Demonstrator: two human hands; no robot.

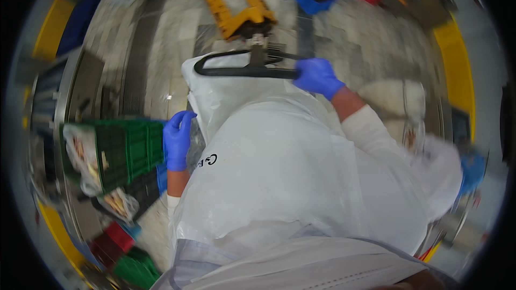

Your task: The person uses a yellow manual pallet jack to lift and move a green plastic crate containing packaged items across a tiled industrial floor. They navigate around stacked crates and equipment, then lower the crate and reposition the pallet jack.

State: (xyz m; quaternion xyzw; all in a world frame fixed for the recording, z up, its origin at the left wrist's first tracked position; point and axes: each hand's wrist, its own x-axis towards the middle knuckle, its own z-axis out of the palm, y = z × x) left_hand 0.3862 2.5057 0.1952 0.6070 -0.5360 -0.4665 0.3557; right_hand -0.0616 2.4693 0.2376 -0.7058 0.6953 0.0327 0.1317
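Head view | right hand gripped the black handle at its right end | handle was in front of the white apron, yellow pallet jack beyond | left hand hung near green crate, finger closure unclear

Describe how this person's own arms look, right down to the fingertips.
The left glove and right glove are matching, close-fitting and blue-violet, with no markings that I can make out. The right sleeve is white and loose, ending short of the glove and leaving bare forearm between. Only a little of the white left sleeve shows.
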